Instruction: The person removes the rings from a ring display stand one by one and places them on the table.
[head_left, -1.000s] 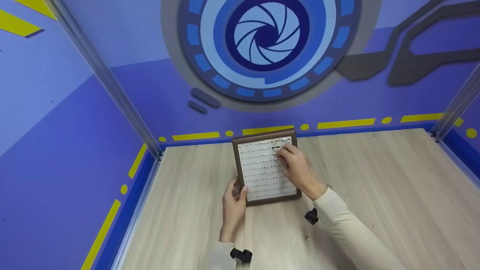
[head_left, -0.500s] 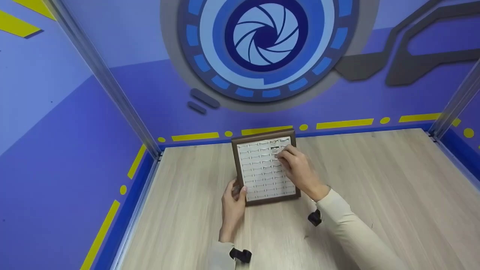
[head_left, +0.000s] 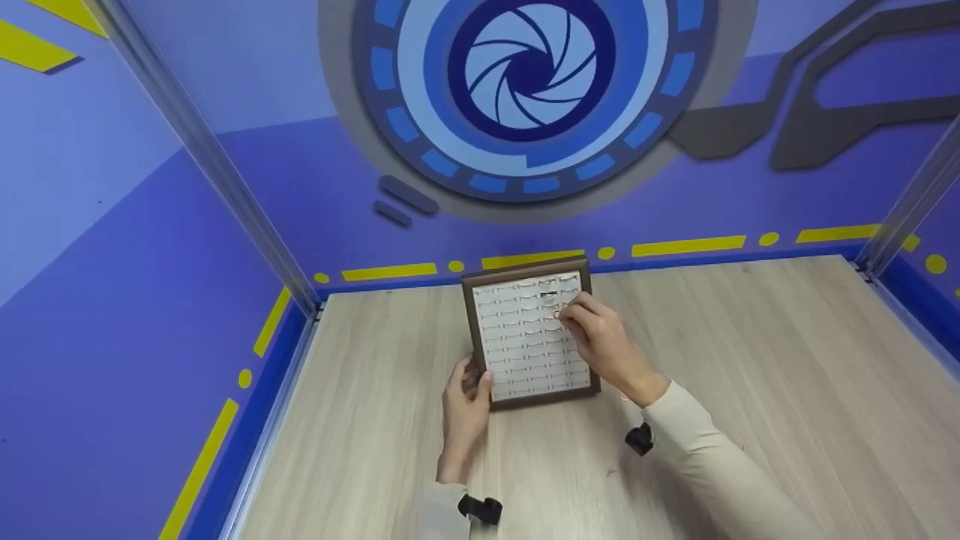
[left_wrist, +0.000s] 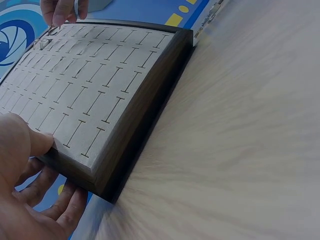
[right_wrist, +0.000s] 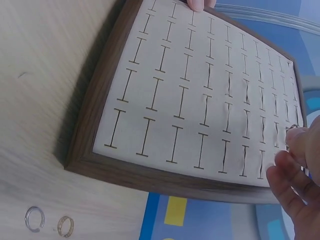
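A brown-framed ring display tray [head_left: 517, 352] with a pale slotted pad stands tilted on the table. My left hand [head_left: 465, 412] grips its lower left corner, thumb on the front and the other fingers behind, as the left wrist view shows. Close over the upper right slots, my right hand [head_left: 606, 343] pinches a small ring [head_left: 557, 315] between thumb and fingertips. A ring [left_wrist: 45, 44] sits in the pad near the right fingers in the left wrist view. Most slots hold nothing visible.
On the wooden table [head_left: 750, 360], a silver ring [right_wrist: 35, 219] and a gold-toned ring [right_wrist: 65, 226] lie beside the tray. A blue printed wall panel [head_left: 675, 202] rises behind it, and another panel [head_left: 112, 337] borders the left side.
My right hand has drawn slightly down and right from the upper slots, and a ring now shows at its fingertips. The left hand and tray stay nearly still.
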